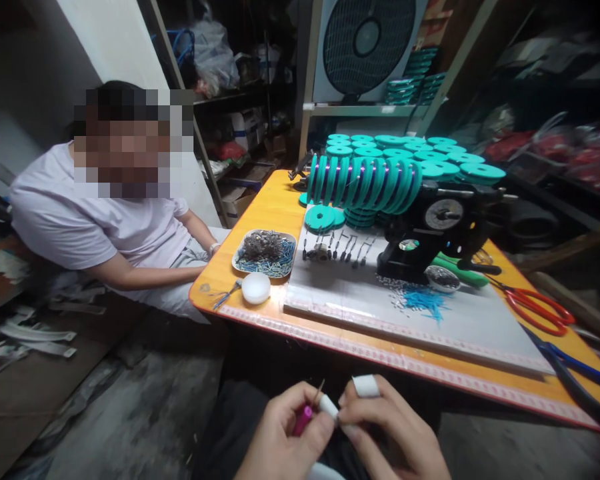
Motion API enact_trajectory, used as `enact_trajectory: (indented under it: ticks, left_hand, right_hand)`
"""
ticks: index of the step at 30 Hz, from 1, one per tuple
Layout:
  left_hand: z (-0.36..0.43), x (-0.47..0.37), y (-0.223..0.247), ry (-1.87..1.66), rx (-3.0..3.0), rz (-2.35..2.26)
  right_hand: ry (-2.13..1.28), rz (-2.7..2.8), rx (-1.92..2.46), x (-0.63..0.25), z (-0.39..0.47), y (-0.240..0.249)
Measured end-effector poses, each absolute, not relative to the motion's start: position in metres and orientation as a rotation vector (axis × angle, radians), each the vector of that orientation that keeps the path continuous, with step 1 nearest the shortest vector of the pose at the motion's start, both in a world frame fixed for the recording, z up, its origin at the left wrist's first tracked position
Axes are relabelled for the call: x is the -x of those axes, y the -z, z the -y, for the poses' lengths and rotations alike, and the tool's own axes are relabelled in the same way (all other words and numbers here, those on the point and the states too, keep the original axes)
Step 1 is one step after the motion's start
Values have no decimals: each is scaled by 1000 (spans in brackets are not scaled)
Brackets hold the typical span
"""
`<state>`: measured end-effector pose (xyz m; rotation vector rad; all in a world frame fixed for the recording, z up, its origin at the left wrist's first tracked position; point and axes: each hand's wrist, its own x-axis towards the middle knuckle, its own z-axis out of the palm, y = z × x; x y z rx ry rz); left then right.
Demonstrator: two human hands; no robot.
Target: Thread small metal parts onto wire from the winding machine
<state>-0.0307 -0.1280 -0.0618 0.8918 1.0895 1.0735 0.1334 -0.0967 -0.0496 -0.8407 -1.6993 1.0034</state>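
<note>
Below the table's front edge, my left hand [297, 430] is closed around a magenta rod-shaped piece [304, 420]. A thin brownish point [321, 388] sticks up beside it. White tape [329, 405] seems to wrap a left fingertip. My right hand [390, 427] is pinched closed, its fingertips touching those of the left; whatever sits between them is too small to make out. Another strip of white tape [365, 385] wraps a right finger. Nearest on the table are a round white container [256, 288] and a grey board [460, 340].
On the orange table [250, 227] stands a black winding machine [430, 220] carrying green spools [365, 183]. More green discs [433, 170] lie behind. A tray [239, 263] holds small metal parts. Red-handled scissors [543, 310] and blue-handled pliers [575, 363] lie right. A person [100, 227] sits left.
</note>
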Motion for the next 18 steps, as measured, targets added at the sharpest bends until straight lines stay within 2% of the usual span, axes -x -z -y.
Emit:
enact_trajectory:
  ticks: [3, 7, 11, 18]
  left_hand:
    - [131, 31, 63, -1051, -991, -1128]
    - [136, 32, 67, -970, -1085, -1143]
    - [137, 32, 68, -944, -1145, -1148]
    - [139, 32, 62, -916, -1214, -1227]
  right_hand:
    - [-1269, 1416, 981, -131, 97, 55]
    - [-1633, 1015, 939, -130, 93, 55]
    - [-1748, 787, 892, -127, 91, 44]
    - [-1880, 779, 718, -128, 93, 49]
